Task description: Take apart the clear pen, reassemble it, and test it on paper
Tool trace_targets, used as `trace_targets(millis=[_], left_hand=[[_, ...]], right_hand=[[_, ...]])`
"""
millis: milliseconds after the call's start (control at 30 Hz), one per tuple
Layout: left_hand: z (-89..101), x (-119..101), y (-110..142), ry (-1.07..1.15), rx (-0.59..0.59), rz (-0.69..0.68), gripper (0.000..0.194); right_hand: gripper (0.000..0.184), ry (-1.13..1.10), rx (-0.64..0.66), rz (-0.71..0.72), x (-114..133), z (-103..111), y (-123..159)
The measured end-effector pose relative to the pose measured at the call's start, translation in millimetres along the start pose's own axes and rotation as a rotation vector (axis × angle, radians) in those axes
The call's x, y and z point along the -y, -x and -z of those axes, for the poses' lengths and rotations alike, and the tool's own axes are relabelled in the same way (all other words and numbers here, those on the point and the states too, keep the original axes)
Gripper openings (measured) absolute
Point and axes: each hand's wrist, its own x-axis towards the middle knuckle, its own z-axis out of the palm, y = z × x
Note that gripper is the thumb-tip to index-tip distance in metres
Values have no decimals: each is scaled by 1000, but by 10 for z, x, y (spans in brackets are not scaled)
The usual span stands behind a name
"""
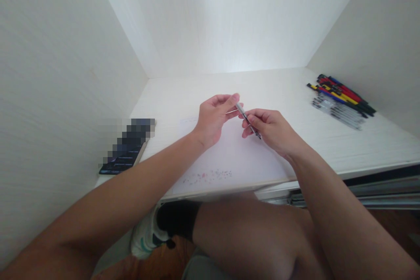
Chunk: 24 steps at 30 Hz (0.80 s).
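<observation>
Between my two hands, above a white sheet of paper (226, 157), a slim pen (243, 112) slants down to the right. Its upper part is pale grey and its lower end is dark. My left hand (216, 116) pinches the pale upper end between thumb and fingers. Around the dark lower part, the thumb and fingers of my right hand (265, 127) are closed, and the dark end sticks out below them. Small dark and reddish marks run along the sheet's near edge.
At the right lie several red, yellow, blue and black pens (344, 94), beside a row of clear, slim pens or refills (336, 111). A dark-screened device (121, 162), partly pixelated, rests against the left panel. White panels enclose the desk (278, 87) at the left, back and right.
</observation>
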Motion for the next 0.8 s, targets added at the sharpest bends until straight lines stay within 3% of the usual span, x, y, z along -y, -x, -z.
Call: trace_targets(millis=[233, 600, 800], left_hand=[[21, -12, -5, 49, 123, 32, 28], [-26, 5, 8, 71, -47, 69, 38], [53, -28, -37, 72, 91, 135, 37]], right_hand=[[23, -219, 96, -78, -102, 50, 11], [20, 71, -79, 25, -22, -47, -35], [25, -170, 46, -46, -85, -26, -11]])
